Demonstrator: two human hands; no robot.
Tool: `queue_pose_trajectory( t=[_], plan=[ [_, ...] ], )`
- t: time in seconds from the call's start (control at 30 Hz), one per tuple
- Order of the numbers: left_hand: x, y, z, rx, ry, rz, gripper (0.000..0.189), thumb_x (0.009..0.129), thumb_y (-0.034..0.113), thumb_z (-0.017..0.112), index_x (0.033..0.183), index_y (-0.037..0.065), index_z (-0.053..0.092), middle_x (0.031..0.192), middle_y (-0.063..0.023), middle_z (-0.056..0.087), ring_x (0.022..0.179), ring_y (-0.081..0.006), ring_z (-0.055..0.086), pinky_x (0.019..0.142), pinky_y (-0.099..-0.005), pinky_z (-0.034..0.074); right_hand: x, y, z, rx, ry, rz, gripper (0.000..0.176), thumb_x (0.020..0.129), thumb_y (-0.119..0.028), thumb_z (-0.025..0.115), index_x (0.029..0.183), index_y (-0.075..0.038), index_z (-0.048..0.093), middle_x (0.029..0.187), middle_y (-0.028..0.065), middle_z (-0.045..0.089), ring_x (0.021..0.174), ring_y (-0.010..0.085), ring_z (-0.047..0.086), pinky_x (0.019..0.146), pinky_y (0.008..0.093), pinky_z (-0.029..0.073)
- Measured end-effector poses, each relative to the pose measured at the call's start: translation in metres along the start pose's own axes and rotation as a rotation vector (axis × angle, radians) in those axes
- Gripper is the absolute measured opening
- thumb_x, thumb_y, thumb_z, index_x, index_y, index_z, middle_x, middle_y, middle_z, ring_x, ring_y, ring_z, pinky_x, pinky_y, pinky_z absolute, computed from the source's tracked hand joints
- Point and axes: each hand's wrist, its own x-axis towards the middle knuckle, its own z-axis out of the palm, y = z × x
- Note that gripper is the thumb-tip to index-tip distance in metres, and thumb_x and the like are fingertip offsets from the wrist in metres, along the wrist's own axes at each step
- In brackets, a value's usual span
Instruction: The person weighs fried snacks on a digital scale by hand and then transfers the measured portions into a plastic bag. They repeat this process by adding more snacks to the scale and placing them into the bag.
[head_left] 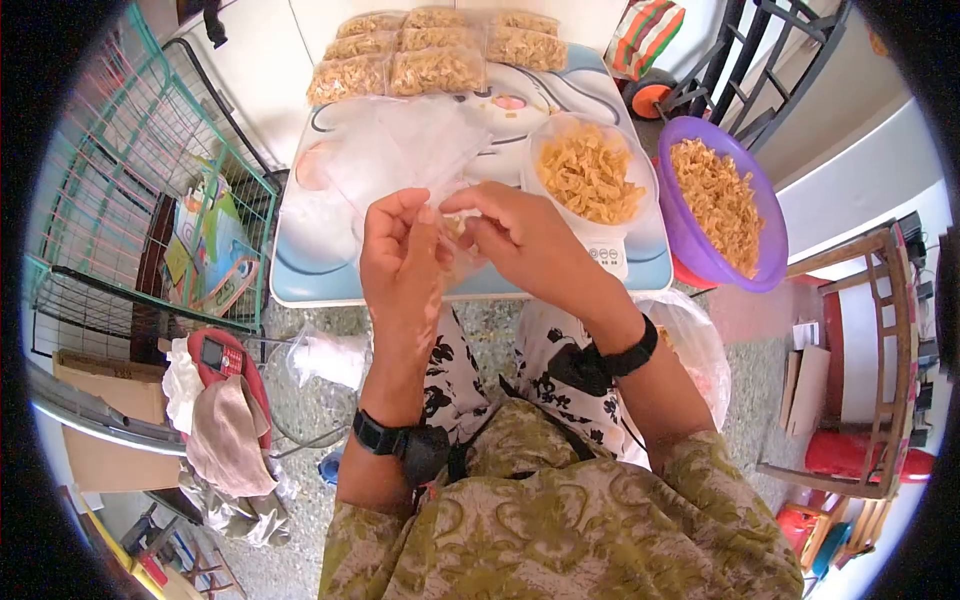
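My left hand [400, 250] and my right hand [520, 238] are close together over the near edge of a small table [335, 288]. Both have their fingers bent and pinched on a clear plastic bag [462, 262], mostly hidden between them. Something yellowish shows through the bag, too covered to make out. Just beyond my hands lies a loose pile of clear plastic bags [400, 145]. To the right of my right hand, a white bowl [533, 180] full of yellow-brown dried flakes [592, 175] stands on a white kitchen scale [608, 256].
Filled bags of flakes [437, 70] are stacked along the table's far edge. A purple basin [768, 240] of flakes stands right of the table. A green wire cage [110, 170] is at the left, with a phone [221, 355] on a red stool [258, 400] nearer me.
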Motion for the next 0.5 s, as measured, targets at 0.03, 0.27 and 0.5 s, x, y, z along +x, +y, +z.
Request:
queue_pose_trajectory(
  t=[0.03, 0.27, 0.5],
  plan=[
    [0.0, 0.0, 0.0, 0.017, 0.027, 0.007, 0.022, 0.095, 0.016, 0.056, 0.113, 0.002, 0.052, 0.084, -0.0006, 0.056, 0.071, -0.0071, 0.051, 0.062, -0.021, 0.042, -0.001, -0.002, -0.002, 0.033, -0.014, 0.005, 0.016, 0.087, -0.015, 0.055, 0.093, -0.002, 0.062, 0.087, 0.021, 0.063, 0.082, 0.0376, 0.062, 0.072, 0.0415, 0.049],
    [-0.006, -0.001, 0.006, -0.023, -0.074, -0.029, 0.019, 0.095, 0.011, 0.054, 0.112, 0.003, 0.048, 0.082, -0.0003, 0.055, 0.069, -0.0052, 0.05, 0.06, -0.0193, 0.04, -0.01, 0.014, -0.001, -0.218, -0.306, 0.074, 0.026, 0.084, 0.0, 0.051, 0.109, 0.0, 0.056, 0.093, 0.0169, 0.062, 0.088, 0.0335, 0.063, 0.077, 0.0358, 0.049],
    [-0.003, 0.006, 0.005, 0.006, 0.0, 0.048, 0.02, 0.096, 0.015, 0.055, 0.112, 0.004, 0.051, 0.081, -0.001, 0.057, 0.068, -0.007, 0.052, 0.059, -0.0203, 0.042, -0.017, -0.007, -0.008, -0.122, 0.008, -0.141, 0.019, 0.086, -0.009, 0.058, 0.104, -0.002, 0.059, 0.1, 0.0133, 0.062, 0.093, 0.034, 0.059, 0.079, 0.0388, 0.048]
  ],
)
